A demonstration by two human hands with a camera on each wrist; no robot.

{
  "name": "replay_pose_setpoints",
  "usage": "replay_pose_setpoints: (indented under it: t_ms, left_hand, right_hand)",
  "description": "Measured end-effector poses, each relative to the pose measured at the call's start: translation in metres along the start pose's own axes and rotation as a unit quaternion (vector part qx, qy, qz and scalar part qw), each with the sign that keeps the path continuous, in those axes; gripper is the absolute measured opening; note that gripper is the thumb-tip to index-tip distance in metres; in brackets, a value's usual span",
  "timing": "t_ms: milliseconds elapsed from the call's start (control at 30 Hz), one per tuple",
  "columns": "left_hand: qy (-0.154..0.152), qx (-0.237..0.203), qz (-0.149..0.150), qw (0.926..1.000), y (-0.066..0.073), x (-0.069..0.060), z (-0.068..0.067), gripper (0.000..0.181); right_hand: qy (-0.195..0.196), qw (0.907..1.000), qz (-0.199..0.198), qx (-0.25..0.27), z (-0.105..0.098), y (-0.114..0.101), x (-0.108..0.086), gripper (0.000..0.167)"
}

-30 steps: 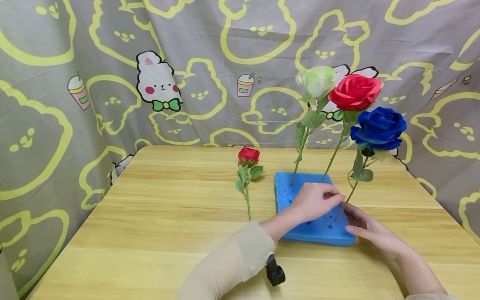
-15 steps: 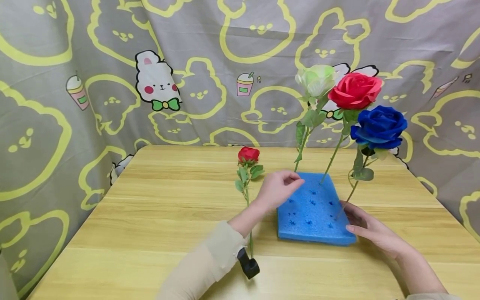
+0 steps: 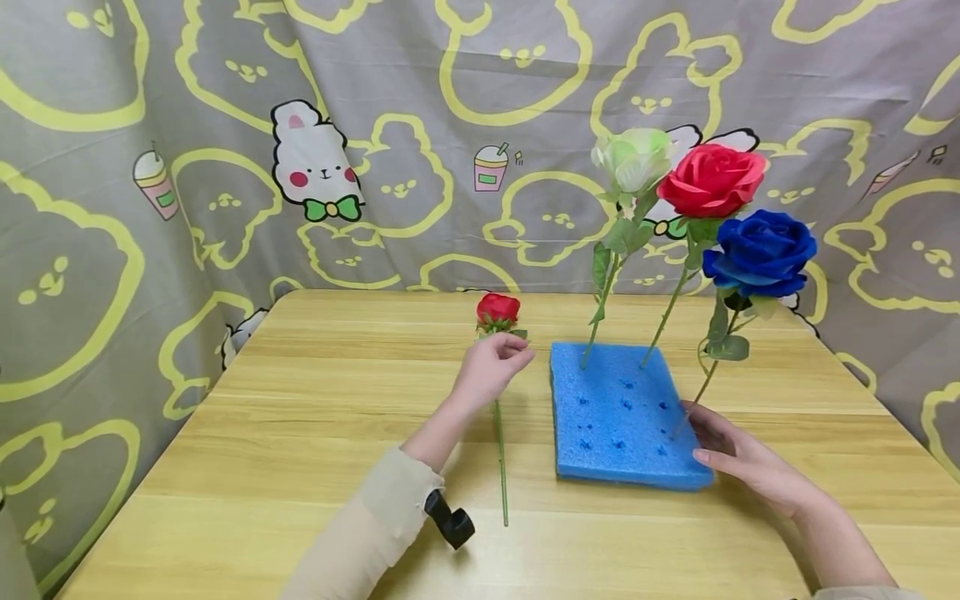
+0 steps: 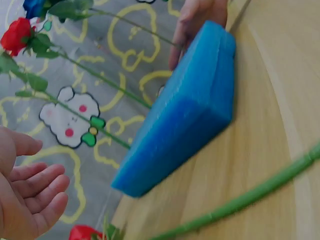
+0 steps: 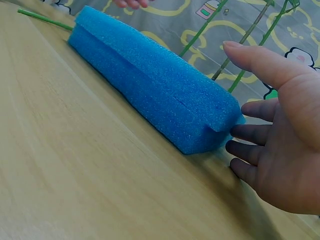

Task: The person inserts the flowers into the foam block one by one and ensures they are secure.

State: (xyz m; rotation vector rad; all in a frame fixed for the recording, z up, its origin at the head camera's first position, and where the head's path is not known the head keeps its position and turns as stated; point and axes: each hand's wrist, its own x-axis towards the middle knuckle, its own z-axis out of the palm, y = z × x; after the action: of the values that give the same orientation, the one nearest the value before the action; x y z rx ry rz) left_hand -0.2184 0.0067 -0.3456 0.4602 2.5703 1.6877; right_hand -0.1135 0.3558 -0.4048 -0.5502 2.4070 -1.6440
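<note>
A red rose (image 3: 498,309) with a long green stem lies on the wooden table. My left hand (image 3: 486,368) hovers over its leaves and upper stem; in the left wrist view that hand (image 4: 32,192) has loosely bent fingers with nothing between them. To the right is a blue foam block (image 3: 611,427) with several small holes. A pale green-white rose (image 3: 632,160), a larger red rose (image 3: 711,181) and a blue rose (image 3: 761,254) stand in it, leaning right. Against the block's right side rests my right hand (image 3: 750,467), thumb at the near corner, fingers relaxed (image 5: 250,132).
The wooden table (image 3: 300,433) reaches back to a grey curtain (image 3: 420,75) with yellow cartoon outlines. A black strap-like piece (image 3: 450,518) hangs at the left cuff, above the table. The three standing roses rise high above the block's back and right.
My left hand has moved left from the blue rose's stem, across the block, to above the lying red rose. The right hand has stayed at the block's side.
</note>
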Motion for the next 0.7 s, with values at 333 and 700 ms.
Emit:
replay_pose_setpoints:
  t_ms: [333,700]
  left_hand:
    - [0.023,-0.045,-0.060,0.9970,-0.029,-0.007,-0.011,0.022]
    - [0.034,-0.032,-0.137,0.9895,-0.051,-0.013,-0.015,0.018]
  right_hand:
    - [0.001,0.9999,-0.004,-0.009,-0.001,0.000,-0.001,0.058]
    - [0.003,0.9998,-0.007,-0.017,0.000,-0.001,0.000,0.059]
